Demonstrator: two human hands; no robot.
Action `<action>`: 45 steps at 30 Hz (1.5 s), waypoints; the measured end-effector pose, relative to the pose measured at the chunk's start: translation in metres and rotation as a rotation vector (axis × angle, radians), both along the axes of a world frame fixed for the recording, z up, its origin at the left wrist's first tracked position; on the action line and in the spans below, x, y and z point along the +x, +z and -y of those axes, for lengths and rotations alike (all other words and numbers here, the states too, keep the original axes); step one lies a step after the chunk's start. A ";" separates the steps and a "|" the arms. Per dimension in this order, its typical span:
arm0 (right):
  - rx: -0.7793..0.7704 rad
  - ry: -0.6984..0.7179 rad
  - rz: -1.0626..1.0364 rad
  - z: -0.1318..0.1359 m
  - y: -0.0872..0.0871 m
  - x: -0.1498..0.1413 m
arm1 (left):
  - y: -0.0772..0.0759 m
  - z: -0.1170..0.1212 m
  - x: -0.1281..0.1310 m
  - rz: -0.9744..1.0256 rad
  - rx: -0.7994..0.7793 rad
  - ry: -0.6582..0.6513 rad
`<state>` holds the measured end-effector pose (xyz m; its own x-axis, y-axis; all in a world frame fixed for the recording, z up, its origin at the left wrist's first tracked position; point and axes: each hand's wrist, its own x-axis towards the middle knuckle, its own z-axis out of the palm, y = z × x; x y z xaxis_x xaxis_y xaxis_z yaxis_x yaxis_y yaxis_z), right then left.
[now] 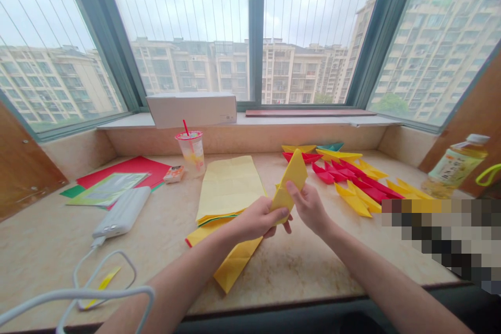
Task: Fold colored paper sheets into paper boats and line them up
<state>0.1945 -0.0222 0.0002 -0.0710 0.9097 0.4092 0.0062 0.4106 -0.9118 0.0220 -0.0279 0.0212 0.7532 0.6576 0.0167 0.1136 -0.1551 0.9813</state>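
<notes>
Between my hands, above the counter, is a folded piece of yellow paper (pixel 296 171), tilted upright. My left hand (pixel 256 217) pinches its lower end, thumb across the front. My right hand (pixel 309 203) grips its right side with the thumb on the face; some fingers are hidden behind it. Just left of the paper lies a stack of pale yellow sheets (pixel 230 182) with a green edge showing. Under my left wrist, partly covered by it, rests a folded yellow paper strip (pixel 235 263).
Several folded paper boats, yellow (pixel 354 198) and red (pixel 332 171), lie at the right near a drink bottle (pixel 456 167). A plastic cup (pixel 191 154) with a straw stands behind the stack. Left are a power bank (pixel 123 211), a white cable (pixel 97 292) and red paper (pixel 151 172).
</notes>
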 end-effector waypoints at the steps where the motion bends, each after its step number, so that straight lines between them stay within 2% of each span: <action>1: -0.017 0.056 -0.025 0.000 0.000 0.000 | 0.000 0.000 0.000 -0.001 -0.004 -0.008; 4: -0.052 0.186 -0.066 0.001 0.003 -0.001 | -0.001 0.000 0.000 -0.003 -0.004 -0.018; 10: -0.109 0.174 -0.138 0.004 0.004 -0.005 | -0.002 0.002 0.002 -0.050 0.075 0.026; 14: -0.149 0.229 -0.154 0.000 0.003 -0.003 | -0.007 0.003 0.004 -0.097 0.160 0.099; 16: -0.122 0.229 -0.152 -0.002 0.003 -0.003 | -0.011 0.001 0.005 -0.094 0.193 0.159; 22: 0.098 0.170 -0.081 -0.010 0.003 -0.002 | -0.014 -0.006 0.002 0.019 0.262 0.287; 25: 0.115 0.175 -0.050 -0.012 0.002 0.000 | -0.014 -0.007 0.003 0.013 0.240 0.329; 30: 0.033 0.208 -0.010 -0.008 0.008 0.005 | -0.013 -0.004 0.006 0.058 0.194 0.305; 37: -0.078 0.341 -0.076 -0.011 0.010 0.012 | -0.006 -0.005 0.005 0.202 0.009 0.359; 45: -0.112 0.400 -0.100 -0.013 0.006 0.017 | -0.002 -0.008 0.002 0.150 -0.088 0.358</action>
